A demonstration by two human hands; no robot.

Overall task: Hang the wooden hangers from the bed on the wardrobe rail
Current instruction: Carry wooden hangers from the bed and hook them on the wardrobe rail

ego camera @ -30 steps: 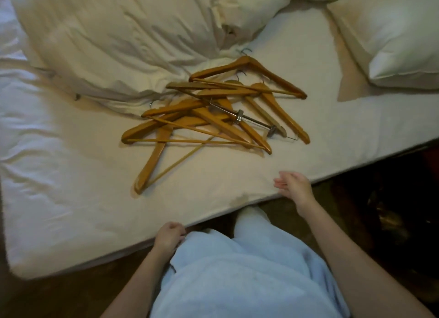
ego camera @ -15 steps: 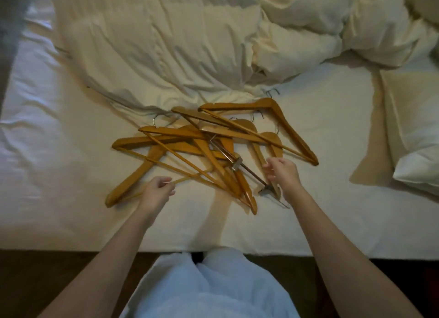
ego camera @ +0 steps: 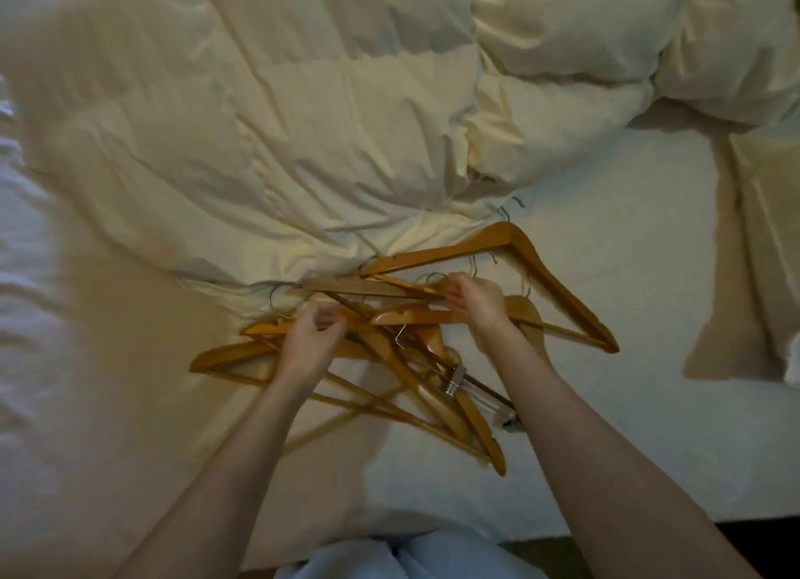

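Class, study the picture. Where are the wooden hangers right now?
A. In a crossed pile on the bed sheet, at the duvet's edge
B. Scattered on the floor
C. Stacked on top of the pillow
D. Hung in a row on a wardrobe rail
A: the wooden hangers lie crossed over one another on the white sheet beside the crumpled duvet, with the left hand and right hand on the pile.

The hangers (ego camera: 562,290) lie crossed in a pile on the bed (ego camera: 627,405), near its front edge, far ends touching the duvet (ego camera: 303,124) bunched behind; a pillow (ego camera: 770,232) lies well apart to the right; left hand (ego camera: 309,340) over the pile's left, right hand (ego camera: 478,303) on its middle
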